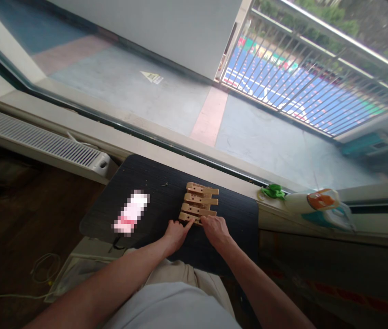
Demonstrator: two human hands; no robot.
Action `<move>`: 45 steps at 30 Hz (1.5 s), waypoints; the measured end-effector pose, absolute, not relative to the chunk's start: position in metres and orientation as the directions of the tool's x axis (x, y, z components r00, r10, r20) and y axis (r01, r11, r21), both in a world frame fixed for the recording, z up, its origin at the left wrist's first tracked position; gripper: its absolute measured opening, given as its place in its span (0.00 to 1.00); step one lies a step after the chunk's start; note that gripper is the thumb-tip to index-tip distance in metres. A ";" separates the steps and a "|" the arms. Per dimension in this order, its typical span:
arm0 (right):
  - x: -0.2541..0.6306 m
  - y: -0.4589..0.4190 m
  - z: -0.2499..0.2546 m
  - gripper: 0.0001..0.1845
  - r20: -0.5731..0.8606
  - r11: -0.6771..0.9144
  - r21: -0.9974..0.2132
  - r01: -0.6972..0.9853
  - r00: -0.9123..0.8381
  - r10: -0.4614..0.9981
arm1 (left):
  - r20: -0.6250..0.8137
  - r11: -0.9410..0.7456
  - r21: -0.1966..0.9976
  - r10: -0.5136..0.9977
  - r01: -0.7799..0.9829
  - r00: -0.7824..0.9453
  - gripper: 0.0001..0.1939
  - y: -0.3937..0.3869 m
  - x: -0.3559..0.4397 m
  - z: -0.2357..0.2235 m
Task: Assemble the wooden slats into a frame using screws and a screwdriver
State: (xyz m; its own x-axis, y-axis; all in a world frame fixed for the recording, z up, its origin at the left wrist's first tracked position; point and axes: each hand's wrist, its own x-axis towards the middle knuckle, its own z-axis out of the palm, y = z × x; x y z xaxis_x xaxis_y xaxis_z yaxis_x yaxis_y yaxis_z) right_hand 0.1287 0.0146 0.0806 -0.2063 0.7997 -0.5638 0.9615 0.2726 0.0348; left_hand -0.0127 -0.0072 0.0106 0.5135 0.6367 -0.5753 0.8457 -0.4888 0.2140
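Observation:
A light wooden piece (199, 199) lies on the dark tabletop before me. It is made of several bars side by side, with small dark holes and ends that jut out to the right. My left hand (176, 236) grips the left part of the nearest bar, one digit stretched along it. Against the right part of that same bar, my right hand (215, 230) is closed, its fingers curled over the end. The two hands almost meet at the near edge, and they hide part of this bar.
The small dark table (159, 205) stands against a window sill, with a blurred-out phone-like object (131, 212) on its left. A radiator (43, 137) is at the left. On the right sill are a green item (273, 192) and a white-and-orange bottle (312, 201).

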 end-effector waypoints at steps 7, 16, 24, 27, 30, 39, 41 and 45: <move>0.128 0.011 0.071 0.13 -0.559 0.169 0.049 0.984 -0.113 0.822 | -0.581 -0.490 0.223 0.627 0.843 0.518 0.37 -0.007 -0.013 0.009; 0.124 0.012 0.081 0.14 -0.544 0.259 0.035 0.965 -0.199 0.815 | -0.557 -0.490 0.207 0.652 0.847 0.514 0.35 -0.009 -0.014 0.008; 0.127 0.015 0.078 0.15 -0.559 0.242 0.001 0.970 -0.200 0.805 | -0.565 -0.489 0.211 0.646 0.846 0.514 0.36 -0.009 -0.013 0.006; 0.128 0.013 0.073 0.14 -0.563 0.198 0.016 0.980 -0.155 0.812 | -0.564 -0.500 0.197 0.646 0.843 0.514 0.36 -0.009 -0.013 0.006; 0.127 0.011 0.072 0.13 -0.558 0.154 0.028 0.988 -0.112 0.822 | -0.565 -0.503 0.191 0.646 0.843 0.513 0.36 -0.009 -0.013 0.007; 0.125 0.010 0.083 0.14 -0.555 0.258 0.024 0.966 -0.202 0.807 | -0.581 -0.489 0.214 0.632 0.846 0.512 0.38 -0.007 -0.013 0.009; 0.125 0.010 0.085 0.15 -0.558 0.281 0.016 0.959 -0.225 0.799 | -0.584 -0.486 0.216 0.631 0.847 0.511 0.38 -0.007 -0.013 0.009; 0.124 0.012 0.084 0.15 -0.557 0.272 0.004 0.962 -0.224 0.799 | -0.586 -0.469 0.228 0.634 0.853 0.505 0.39 -0.008 -0.013 0.008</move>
State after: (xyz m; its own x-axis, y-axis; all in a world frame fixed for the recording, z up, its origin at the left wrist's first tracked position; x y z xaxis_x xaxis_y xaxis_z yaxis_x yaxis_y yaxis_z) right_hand 0.1244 0.0120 0.0837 -0.2239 0.7994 -0.5575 0.9622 0.2723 0.0040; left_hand -0.0131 -0.0077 0.0077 0.5053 0.6337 -0.5857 0.8530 -0.4694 0.2281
